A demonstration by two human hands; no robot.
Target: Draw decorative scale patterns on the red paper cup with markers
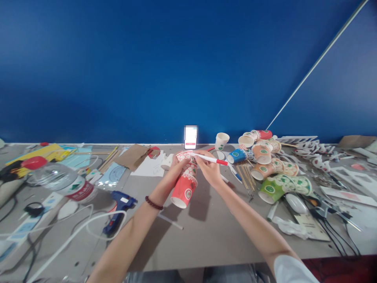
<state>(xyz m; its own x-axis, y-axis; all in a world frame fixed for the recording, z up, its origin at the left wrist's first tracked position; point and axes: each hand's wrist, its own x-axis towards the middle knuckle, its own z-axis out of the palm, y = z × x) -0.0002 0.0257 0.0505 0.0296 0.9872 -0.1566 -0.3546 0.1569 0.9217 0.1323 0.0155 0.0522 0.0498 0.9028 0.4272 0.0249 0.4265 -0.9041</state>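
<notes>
My left hand [182, 162] is wrapped round the upper part of a joined stack of red and white patterned paper cups [185, 188]. The stack slants, its plain red cup hanging toward me above the table. In my right hand [207, 163] is a white marker with a red end [216, 159], held between thumb and fingers. Its tip points left, close to the white upper part of the cups; whether it touches cannot be made out. A phone with a lit screen [190, 137] stands upright just beyond my hands.
Several patterned cup stacks [269, 190] lie at the right, near wooden sticks [246, 177] and a lone white cup [222, 140]. A blue glue gun [119, 210], a large plastic bottle [63, 181], a power strip [32, 228] and white cables are at the left. A blue wall [176, 70] rises behind.
</notes>
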